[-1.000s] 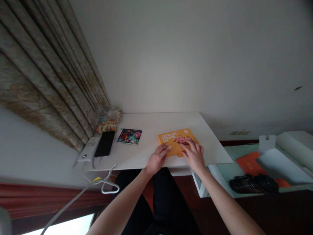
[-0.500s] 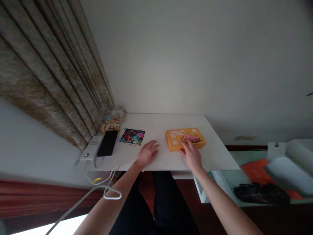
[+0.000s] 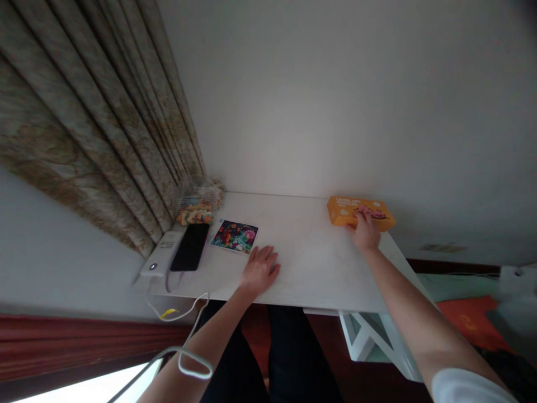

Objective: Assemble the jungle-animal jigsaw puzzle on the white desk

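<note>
An orange puzzle box (image 3: 361,211) lies flat at the far right corner of the white table (image 3: 306,263), close to the wall. My right hand (image 3: 364,233) is stretched out to it, fingertips resting on its near side and lid. My left hand (image 3: 260,270) lies flat on the table with fingers apart, holding nothing, just in front of a colourful picture card (image 3: 234,236).
A black phone (image 3: 190,247) lies on a white power strip (image 3: 161,256) at the table's left end, with a clear bag of coloured pieces (image 3: 196,206) behind it by the curtain (image 3: 96,134). White cables (image 3: 184,347) hang off the front left edge. A white shelf (image 3: 369,341) and something orange (image 3: 474,322) sit low right.
My right hand has pushed the orange box from the near middle of the table away to the far right corner. My left hand left the box and settled flat near the picture card.
</note>
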The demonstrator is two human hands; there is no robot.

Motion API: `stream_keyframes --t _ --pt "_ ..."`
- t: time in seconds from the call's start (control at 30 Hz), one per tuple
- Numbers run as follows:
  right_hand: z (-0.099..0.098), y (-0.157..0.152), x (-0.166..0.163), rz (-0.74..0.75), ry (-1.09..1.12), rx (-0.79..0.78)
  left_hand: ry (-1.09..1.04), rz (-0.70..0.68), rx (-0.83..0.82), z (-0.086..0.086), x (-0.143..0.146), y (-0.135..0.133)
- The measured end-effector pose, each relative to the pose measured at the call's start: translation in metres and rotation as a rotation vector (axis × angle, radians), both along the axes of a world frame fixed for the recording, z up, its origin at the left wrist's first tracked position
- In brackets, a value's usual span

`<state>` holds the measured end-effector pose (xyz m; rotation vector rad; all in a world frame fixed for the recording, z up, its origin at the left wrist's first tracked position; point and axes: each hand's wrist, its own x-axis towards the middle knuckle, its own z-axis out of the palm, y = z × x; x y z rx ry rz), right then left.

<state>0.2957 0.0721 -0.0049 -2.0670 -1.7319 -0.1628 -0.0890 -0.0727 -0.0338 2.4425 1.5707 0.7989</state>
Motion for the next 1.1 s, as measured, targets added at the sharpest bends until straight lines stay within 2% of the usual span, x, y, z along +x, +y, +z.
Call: stream_keyframes --t 0.27,0.57,0.67,0.77,0.93,1.0,1.1 --pt "0.007 0.046 0.007 -0.007 0.032 -0.047 -0.004 0.055 -0.03 0.003 0.004 -0.002" --pt "0.006 0.053 0.007 0.015 0.095 -0.101 0.028 0.046 -0.047 0.005 0.004 0.002" --pt "-0.001 0.035 -0.004 -0.012 0.165 -0.097 0.027 0.038 -0.047 0.004 0.003 0.002" --pt "-0.02 -0.001 -0.018 -0.017 0.217 0.013 0.01 0.043 -0.028 0.002 0.003 0.003" --pt "-0.054 -0.069 -0.041 0.118 0.27 0.168 0.026 0.053 -0.02 0.001 0.004 0.004" --pt "-0.058 -0.09 -0.053 0.169 0.257 0.164 0.035 0.053 -0.025 0.002 0.004 0.004" --pt "-0.053 -0.11 -0.072 0.287 0.135 0.077 0.007 0.061 -0.006 0.004 0.004 0.006"
